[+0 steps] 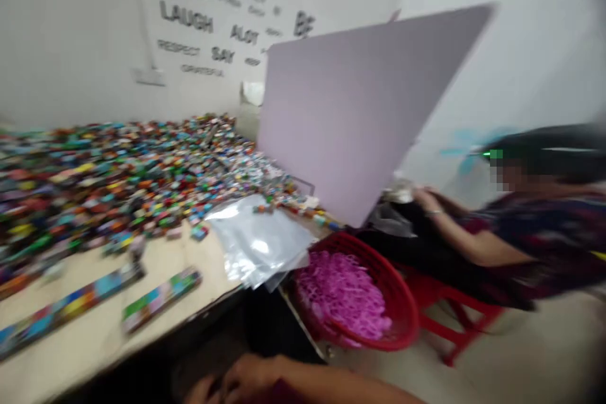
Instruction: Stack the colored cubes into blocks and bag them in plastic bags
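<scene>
The picture is smeared by motion. At the bottom edge my right hand (249, 379) lies low below the table's front edge, its forearm running in from the right. Its fingers look curled, but the blur hides whether they hold anything. A small patch of skin (201, 391) to its left may be my left hand; I cannot make out its fingers. Nearest on the pale table (165, 265) are two long rows of small colourful pieces (161, 300) and a stack of clear plastic bags (258, 240).
A wide heap of small colourful pieces (118, 164) covers the table's back. A red basket (407, 309) of pink pieces (345, 293) stands by the corner. A lilac board (360, 113) leans behind it. Another person (521, 233) sits at the right on a red stool (454, 315).
</scene>
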Motion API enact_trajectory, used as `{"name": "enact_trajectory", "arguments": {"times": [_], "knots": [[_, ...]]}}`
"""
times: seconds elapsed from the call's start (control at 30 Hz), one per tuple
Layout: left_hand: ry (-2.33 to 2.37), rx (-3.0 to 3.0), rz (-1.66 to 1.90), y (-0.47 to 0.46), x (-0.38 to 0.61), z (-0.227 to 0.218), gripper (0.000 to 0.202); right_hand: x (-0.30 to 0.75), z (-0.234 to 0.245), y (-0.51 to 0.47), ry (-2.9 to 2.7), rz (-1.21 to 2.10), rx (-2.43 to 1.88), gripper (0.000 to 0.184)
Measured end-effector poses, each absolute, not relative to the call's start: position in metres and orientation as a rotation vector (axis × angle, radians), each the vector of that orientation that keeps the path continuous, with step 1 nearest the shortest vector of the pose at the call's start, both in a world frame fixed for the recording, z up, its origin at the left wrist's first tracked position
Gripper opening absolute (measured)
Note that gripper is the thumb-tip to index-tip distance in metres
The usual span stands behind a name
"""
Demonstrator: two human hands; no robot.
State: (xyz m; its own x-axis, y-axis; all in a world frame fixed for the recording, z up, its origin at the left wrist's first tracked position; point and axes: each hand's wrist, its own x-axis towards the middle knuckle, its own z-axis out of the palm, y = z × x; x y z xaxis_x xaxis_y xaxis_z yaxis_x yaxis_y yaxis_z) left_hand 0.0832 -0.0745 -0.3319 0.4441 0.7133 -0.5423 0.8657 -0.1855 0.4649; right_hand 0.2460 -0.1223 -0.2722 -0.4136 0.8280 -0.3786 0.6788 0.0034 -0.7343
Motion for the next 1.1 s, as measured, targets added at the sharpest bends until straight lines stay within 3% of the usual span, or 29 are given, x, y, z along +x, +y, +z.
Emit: {"name": "enact_trajectory", "arguments": {"times": [0.07,0.13,0.33,0.43,0.57,0.77,0.87,1.0,1.1], "knots": [[1.375,1.83,-0.205,-0.074,0.061,-0.336,0.031,0.241,-0.278,-0.116,-2.127,1.524,-1.508,0.019],[1.2,1.695,0.079,-0.078,0.041,-0.336,0.034,0.243,-0.269,-0.115,-2.13,1.58,-1.417,0.024],[1.013,1.555,0.337,-0.106,0.018,-0.278,0.039,0.27,-0.166,-0.124,-2.032,1.637,-1.112,0.025],[0.933,1.644,0.358,-0.108,0.025,-0.222,0.036,0.281,-0.14,-0.119,-2.117,1.454,-1.068,0.027],[1.075,1.863,0.556,-0.084,0.026,-0.161,0.029,0.308,-0.155,-0.1,-2.098,0.994,-1.225,0.035],[1.468,2.212,0.881,-0.048,0.02,-0.147,0.02,0.356,-0.168,-0.051,-2.079,0.723,-1.331,0.042],[1.443,2.435,0.841,-0.031,0.048,-0.153,0.022,0.355,-0.16,-0.001,-2.09,0.608,-1.362,0.043],[1.52,2.523,0.559,-0.001,0.094,-0.156,0.043,0.322,-0.155,0.071,-2.062,0.437,-1.634,0.037],[1.595,2.508,0.378,0.016,0.106,-0.16,0.055,0.296,-0.156,0.107,-2.247,0.343,-1.776,0.044]]}}
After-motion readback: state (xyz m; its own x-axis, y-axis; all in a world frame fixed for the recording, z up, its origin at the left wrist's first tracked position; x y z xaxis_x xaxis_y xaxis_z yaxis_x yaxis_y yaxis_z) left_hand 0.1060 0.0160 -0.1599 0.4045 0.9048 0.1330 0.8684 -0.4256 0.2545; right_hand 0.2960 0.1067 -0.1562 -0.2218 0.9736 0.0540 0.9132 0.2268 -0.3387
